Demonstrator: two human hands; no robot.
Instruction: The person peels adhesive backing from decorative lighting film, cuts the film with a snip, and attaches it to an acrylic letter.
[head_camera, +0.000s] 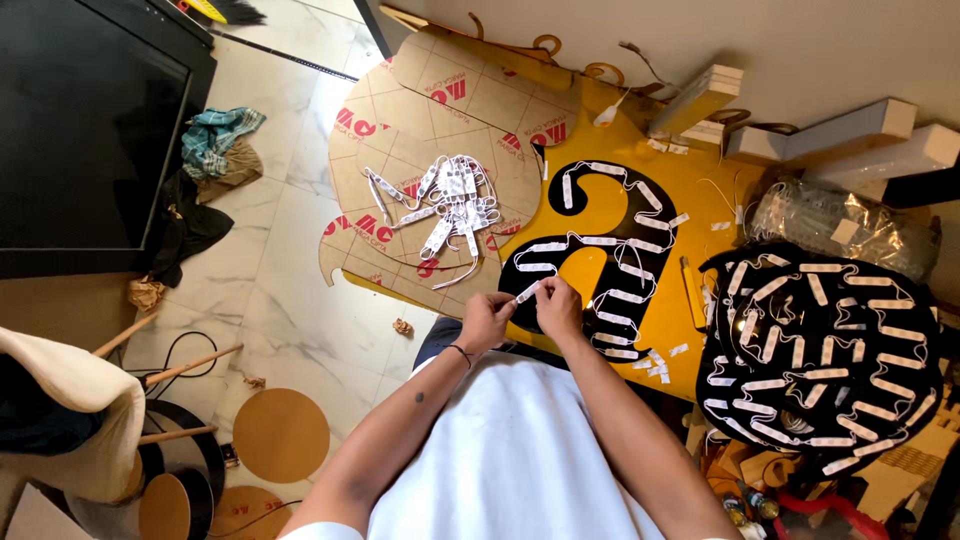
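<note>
Both my hands meet over the lower left end of a black curved letter-shaped panel (600, 255) that lies on a yellow board (700, 200). My left hand (485, 318) and my right hand (558, 305) pinch one small white light module (527, 292) between their fingertips. Several white modules joined by thin white wire run along the black panel. A loose heap of the same wired modules (450, 205) lies on brown cardboard-coloured sheets (420, 130) further left.
A second black panel (825, 355) covered with wired modules sits at the right. White foam blocks (850, 135) and a clear plastic bag (840, 225) lie behind it. A dark cabinet (90, 120), cloths, round wooden discs (280, 435) and marble floor fill the left.
</note>
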